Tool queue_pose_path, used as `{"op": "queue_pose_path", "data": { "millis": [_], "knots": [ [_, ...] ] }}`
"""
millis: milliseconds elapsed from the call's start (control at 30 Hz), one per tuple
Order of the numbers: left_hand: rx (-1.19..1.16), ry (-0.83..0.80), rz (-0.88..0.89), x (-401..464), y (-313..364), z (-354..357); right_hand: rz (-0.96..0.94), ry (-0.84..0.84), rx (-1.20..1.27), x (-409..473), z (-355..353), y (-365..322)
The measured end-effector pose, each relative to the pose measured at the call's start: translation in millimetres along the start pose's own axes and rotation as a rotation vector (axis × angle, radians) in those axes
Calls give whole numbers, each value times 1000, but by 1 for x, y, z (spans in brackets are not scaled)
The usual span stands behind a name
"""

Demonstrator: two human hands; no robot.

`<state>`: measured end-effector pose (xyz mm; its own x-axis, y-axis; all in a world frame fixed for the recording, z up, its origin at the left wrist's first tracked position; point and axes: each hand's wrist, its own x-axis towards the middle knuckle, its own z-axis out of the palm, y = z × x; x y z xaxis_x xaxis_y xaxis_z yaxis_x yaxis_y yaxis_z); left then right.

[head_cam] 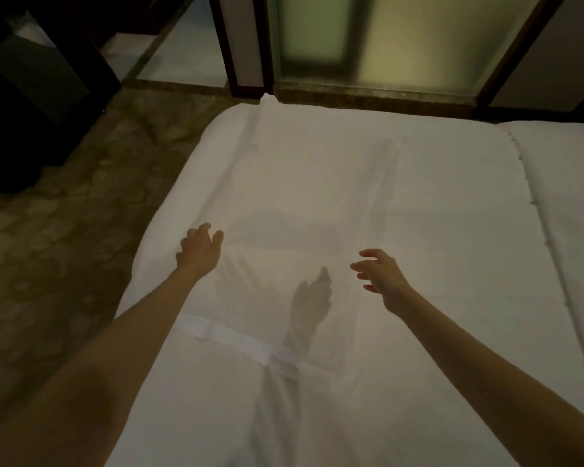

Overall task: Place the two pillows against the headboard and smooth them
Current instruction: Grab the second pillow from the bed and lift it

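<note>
A large white pillow [317, 183] lies flat on the white bed [553, 203], its far corner sticking up near the bed's far edge. My left hand [199, 247] hovers over the pillow's left edge, fingers spread and empty. To the right, my right hand [378, 274] is raised a little above the pillow with its fingers apart, holding nothing; its shadow falls on the cloth below. A white folded hem band [230, 338] crosses the bedding nearer to me. I see no second pillow and no headboard.
Patterned carpet [64, 230] runs along the bed's left side. Dark furniture [31, 79] stands at the far left. Beyond the bed are a frosted glass panel [402, 38] in dark frames and a stone sill [368, 96].
</note>
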<state>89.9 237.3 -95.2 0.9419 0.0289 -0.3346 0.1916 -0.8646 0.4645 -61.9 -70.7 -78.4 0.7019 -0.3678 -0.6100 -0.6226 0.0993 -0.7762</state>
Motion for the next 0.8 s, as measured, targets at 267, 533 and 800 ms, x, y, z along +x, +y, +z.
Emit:
{"op": "queue_pose_path", "data": {
  "millis": [267,533,800],
  "knots": [
    [66,-39,-123,103,-47,39,227,84,52,100,41,62],
    [-40,84,-123,102,-64,69,270,83,215,128,80,86],
    [-170,-12,-193,49,-50,73,19,251,-55,90,43,78]
  ]
}}
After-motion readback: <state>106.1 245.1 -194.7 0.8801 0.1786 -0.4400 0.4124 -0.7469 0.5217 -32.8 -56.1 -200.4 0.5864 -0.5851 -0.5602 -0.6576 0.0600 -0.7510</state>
